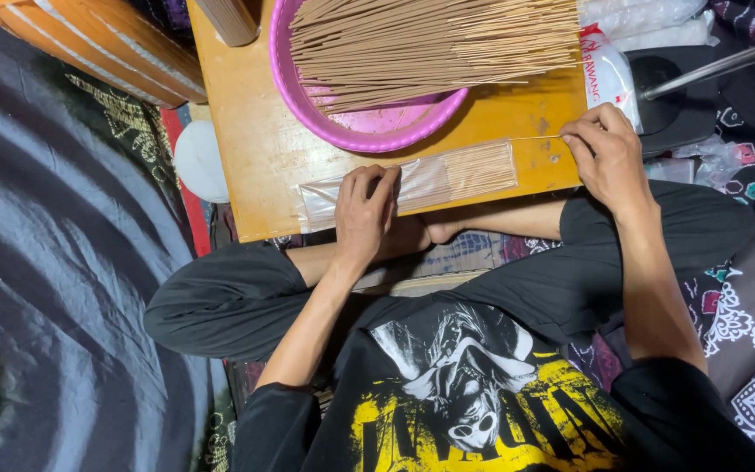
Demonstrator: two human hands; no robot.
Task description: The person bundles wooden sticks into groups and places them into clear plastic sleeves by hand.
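A long clear plastic sleeve (430, 181) lies along the near edge of a small wooden table (255, 149), partly filled with thin tan incense sticks (480, 168). My left hand (365, 212) presses flat on the sleeve's empty end. My right hand (603, 153) pinches a single thin stick (535, 137) that points toward the sleeve's open mouth. A pink round basin (356, 131) at the back of the table holds a large pile of the same sticks (430, 39).
Clear plastic packets (609, 70) lie at the table's right end beside a black stand base (675, 96) with a metal rod. A white round object (198, 162) sits left of the table. An orange wooden item (98, 39) lies far left. Patterned cloth covers the floor.
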